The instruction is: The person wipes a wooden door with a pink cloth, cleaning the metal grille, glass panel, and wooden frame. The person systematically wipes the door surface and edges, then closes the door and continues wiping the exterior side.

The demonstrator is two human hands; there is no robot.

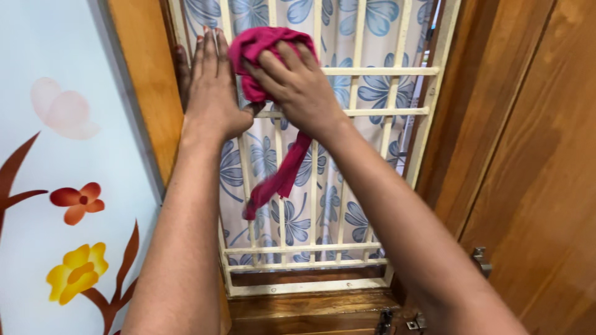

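My right hand presses a bunched magenta cloth against the cream metal window grille, near its upper left. A loose tail of the cloth hangs down to about mid-grille. My left hand lies flat, fingers together and pointing up, against the grille's left edge beside the wooden frame, touching the cloth's side. Behind the bars hangs a white curtain with blue flowers.
A pale wall panel painted with red and yellow flowers stands at the left. An open wooden shutter with metal latches fills the right. The wooden sill runs below the grille.
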